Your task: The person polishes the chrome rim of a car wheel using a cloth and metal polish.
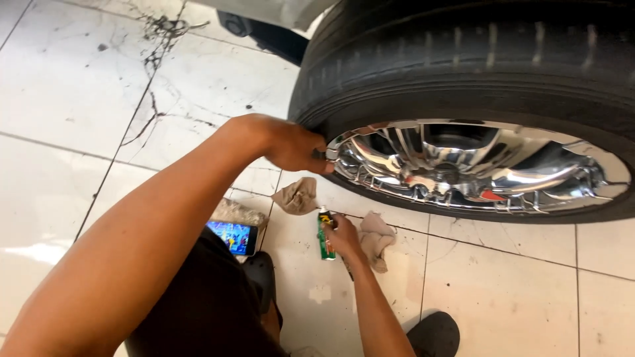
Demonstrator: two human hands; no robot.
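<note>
A car wheel stands upright on the tiled floor, with a black tyre (463, 59) around a shiny chrome rim (463, 165). My left hand (291, 142) reaches across to the rim's left edge, fingers closed on the lip where chrome meets rubber. Whether something small is pinched there is hidden. My right hand (344, 235) is low at the floor, gripping a small green tube (325, 246) that stands upright on a tile. A crumpled beige rag (378, 238) lies right beside that hand.
A second beige rag (297, 196) lies on the floor below my left hand. A phone with a lit screen (233, 237) rests by my knee in dark shorts (211, 304). My dark shoe (433, 334) is at the bottom. The white tiles (66, 99) are cracked and stained.
</note>
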